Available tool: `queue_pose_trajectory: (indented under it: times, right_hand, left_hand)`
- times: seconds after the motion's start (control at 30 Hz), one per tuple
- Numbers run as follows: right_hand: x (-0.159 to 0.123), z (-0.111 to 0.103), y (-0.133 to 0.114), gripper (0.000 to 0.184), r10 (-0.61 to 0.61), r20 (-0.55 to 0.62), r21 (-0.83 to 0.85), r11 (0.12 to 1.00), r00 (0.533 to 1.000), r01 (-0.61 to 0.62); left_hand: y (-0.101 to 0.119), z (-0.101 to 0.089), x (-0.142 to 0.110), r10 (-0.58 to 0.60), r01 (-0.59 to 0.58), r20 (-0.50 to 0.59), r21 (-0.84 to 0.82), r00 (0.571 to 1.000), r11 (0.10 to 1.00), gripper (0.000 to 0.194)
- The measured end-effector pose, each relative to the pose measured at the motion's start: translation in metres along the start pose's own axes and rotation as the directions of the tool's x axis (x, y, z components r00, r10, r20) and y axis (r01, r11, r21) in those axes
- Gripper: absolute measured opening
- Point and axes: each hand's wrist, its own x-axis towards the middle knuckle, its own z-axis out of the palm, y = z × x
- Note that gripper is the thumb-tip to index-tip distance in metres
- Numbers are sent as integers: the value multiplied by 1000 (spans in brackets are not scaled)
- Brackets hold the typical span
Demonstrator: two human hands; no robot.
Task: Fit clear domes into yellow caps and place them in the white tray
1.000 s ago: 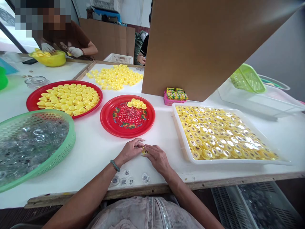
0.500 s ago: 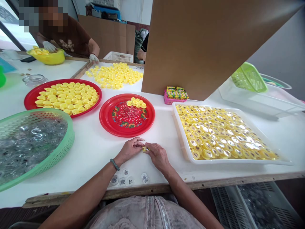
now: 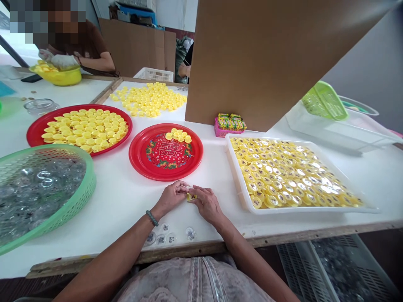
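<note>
Left hand: my left hand point(image 3: 171, 198) lies curled just above the table's edge, its fingers drawn in to a tight pinch against one side of the cap, with nothing else in it.

Right hand: my right hand point(image 3: 206, 204) comes in from the other side, nearly closed, its fingertips meeting the cap, so both hands share the hold.

Held piece: a small round yellow plastic cap point(image 3: 190, 196) sits between my fingertips, low over the white table top point(image 3: 119, 201). My fingers hide most of it, so I can't see its face.

Handling: I judge it light and stiff, with a smooth rim that could slip. The safest hold looks to be by the rim, with fingertips on opposite sides.

Near my wrists: clear round plastic discs point(image 3: 190, 234) lie loose near the table's edge, just in front of my hands.

Left of me: a round green plastic basket point(image 3: 85, 197) is heaped with more clear discs.

Ahead: a round red plastic plate point(image 3: 138, 163) carries a small cluster of yellow caps near its far rim.

Right of me: a shallow white plastic tray point(image 3: 239, 184) is packed with yellow caps with shiny clear tops.
</note>
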Motion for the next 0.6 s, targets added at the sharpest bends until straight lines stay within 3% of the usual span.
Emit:
queue_pose_trajectory:
  times: [0.27,0.43,0.6]
  right_hand:
    - [1,5,0,28,173,-93,160,975,981,-157]
    - [1,2,-3,14,53,-114,105,994,992,-41]
    - [0,11,6,17,-19,-68,-71,997,998,14]
  left_hand:
    - [3,8,6,-27,30,-37,92,999,995,31]
    - [4,3,9,-41,37,12,237,999,971,29]
    - [0,-1,19,-146,128,19,377,989,917,28]
